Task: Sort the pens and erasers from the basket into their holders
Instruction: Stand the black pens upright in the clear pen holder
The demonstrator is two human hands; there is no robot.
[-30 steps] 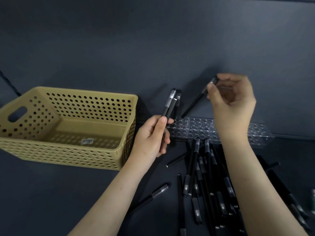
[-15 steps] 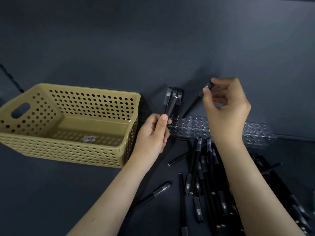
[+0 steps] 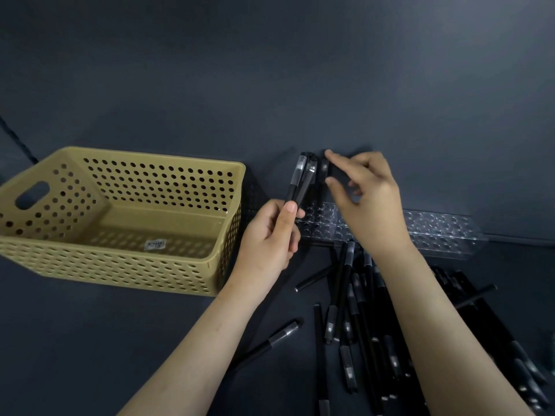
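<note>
My left hand (image 3: 267,238) grips two black pens (image 3: 301,178) upright, just left of the clear perforated pen holder (image 3: 435,232). With its forefinger on the cap and its thumb beside it, my right hand (image 3: 369,202) pinches the top of another black pen (image 3: 323,171). That pen stands upright at the holder's left end. Several black pens lie in a loose pile (image 3: 360,310) on the dark table in front of the holder. The tan perforated basket (image 3: 120,265) stands at the left with only a label on its floor. No erasers are in sight.
A single pen (image 3: 279,337) lies apart between my forearms, and another short one (image 3: 312,277) lies below my left hand. More pens (image 3: 510,340) reach toward the right edge. A dark cable (image 3: 18,142) crosses the far left.
My right hand has carried its pen left and down, from tilted over the holder to upright at the holder's left end, beside the two pens held by my left hand.
</note>
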